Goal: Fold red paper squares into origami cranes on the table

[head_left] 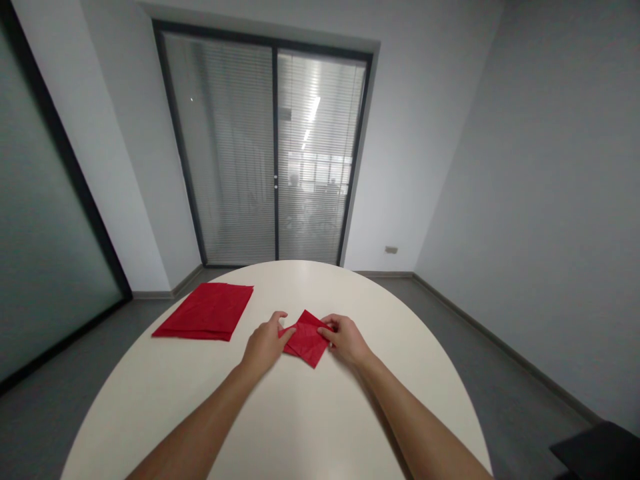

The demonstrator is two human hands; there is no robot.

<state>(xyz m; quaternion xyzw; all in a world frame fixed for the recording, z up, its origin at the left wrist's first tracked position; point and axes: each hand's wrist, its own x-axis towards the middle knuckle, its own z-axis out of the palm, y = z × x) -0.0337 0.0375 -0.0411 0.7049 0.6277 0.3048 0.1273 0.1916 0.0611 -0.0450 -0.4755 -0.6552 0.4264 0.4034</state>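
Between my hands is a small folded piece of red paper or cloth (309, 340), with corners pointing away from me and toward me. My left hand (266, 343) pinches its left end between thumb and fingers. On the opposite side, my right hand (345, 339) grips the right end, thumb on top and fingers behind. Farther left on the table lies a stack of larger red sheets (207, 311), roughly squared up, of the same colour. Whether the piece touches the tabletop under my hands I cannot tell.
The round white table (300, 427) fills the lower middle, its curved edge dropping to a grey floor (510, 387). A dark flat object (600, 450) stands at the lower right. Beyond the table are a glass partition with blinds (225, 153) and a wall socket (391, 250).
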